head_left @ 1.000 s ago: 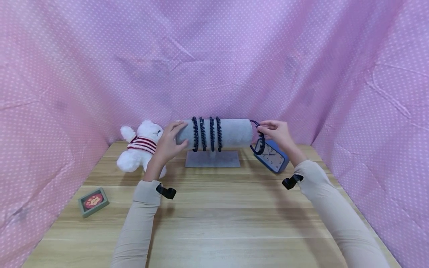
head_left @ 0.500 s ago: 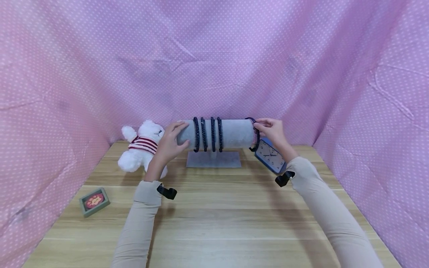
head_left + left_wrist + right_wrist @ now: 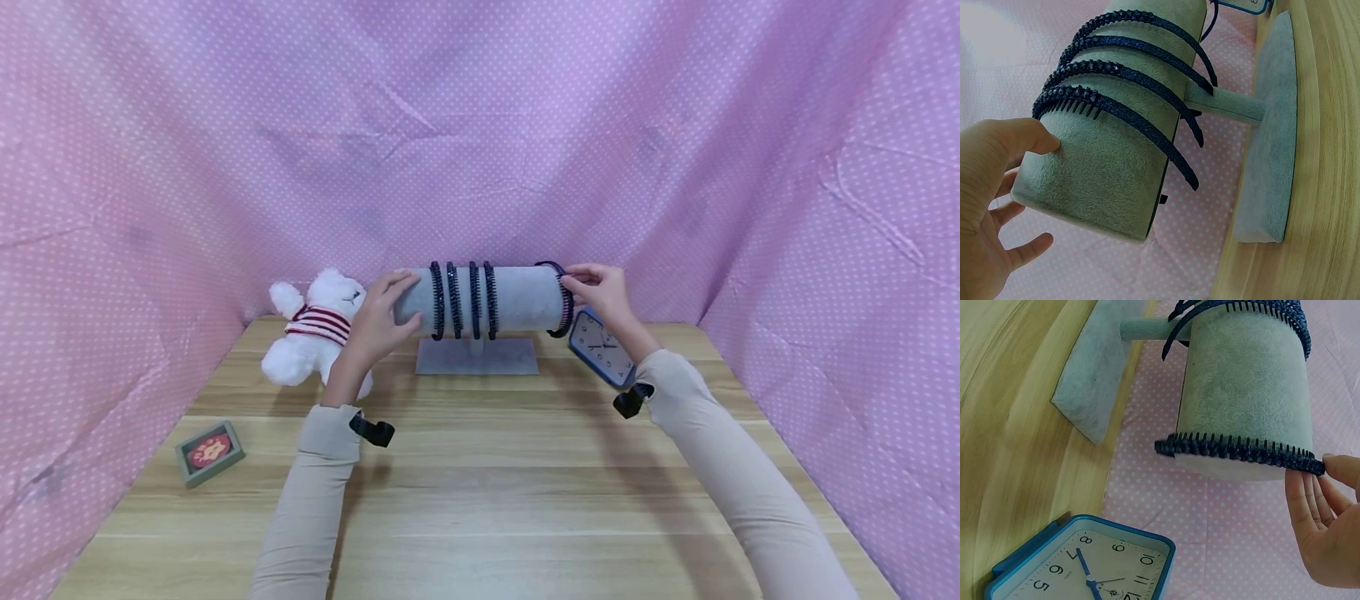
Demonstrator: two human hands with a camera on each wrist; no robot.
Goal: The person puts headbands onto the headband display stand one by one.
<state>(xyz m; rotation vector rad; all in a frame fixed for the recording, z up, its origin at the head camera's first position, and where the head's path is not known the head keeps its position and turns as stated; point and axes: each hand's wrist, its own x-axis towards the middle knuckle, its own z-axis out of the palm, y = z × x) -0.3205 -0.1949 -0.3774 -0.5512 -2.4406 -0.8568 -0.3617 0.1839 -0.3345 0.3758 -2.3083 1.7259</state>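
Observation:
A grey velvety headband stand (image 3: 525, 300) with a horizontal padded roll stands at the back of the table. Several dark, beaded, toothed headbands (image 3: 1141, 75) loop around the roll's left half and middle. My left hand (image 3: 377, 321) holds the roll's left end, thumb on the near side in the left wrist view. With thumb and fingers, my right hand (image 3: 606, 296) pinches another dark headband (image 3: 1235, 450) by one end. That headband sits around the right rim of the roll, its teeth against the grey surface in the right wrist view.
A blue-framed clock (image 3: 603, 350) leans behind my right wrist. On the left sits a white plush toy (image 3: 318, 321) in a striped top, partly behind my left hand. A small green frame (image 3: 210, 452) lies front left. Pink dotted cloth (image 3: 480, 133) encloses the wooden table (image 3: 480, 483).
My right hand has moved left, bringing the headband from beyond the roll's right end onto its rim. The left hand keeps its place on the roll.

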